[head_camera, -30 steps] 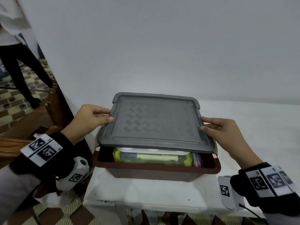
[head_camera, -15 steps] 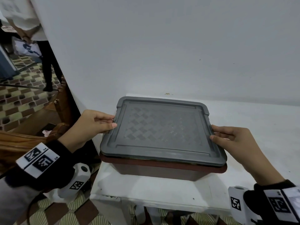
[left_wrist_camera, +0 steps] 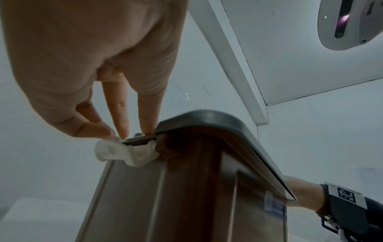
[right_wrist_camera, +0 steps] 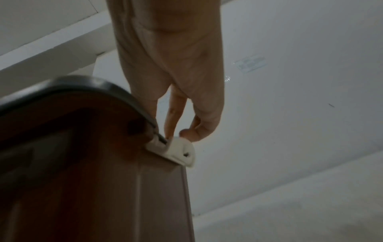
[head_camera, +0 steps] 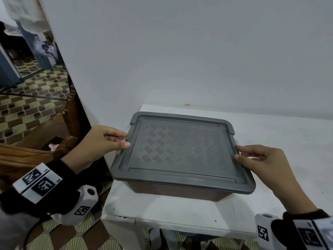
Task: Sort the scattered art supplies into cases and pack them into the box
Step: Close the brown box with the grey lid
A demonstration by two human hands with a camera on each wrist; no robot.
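Closing step: seating the grey lid (head_camera: pixel 182 150) on the brown box (head_camera: pixel 178 193), which stood on the white table (head_camera: pixel 180 212) by the wall.
Advice: both white side latches would need snapping together, judging by the left latch (left_wrist_camera: pixel 124 153) and right latch (right_wrist_camera: pixel 176 151), with even pressure (the lid looked level).
Left hand (head_camera: pixel 100 143): thumb on the lid's rim, fingers pinching that edge.
Right hand (head_camera: pixel 261 159): mirrored, fingertips gripping the opposite edge.
Supplies: out of sight, presumably inside.
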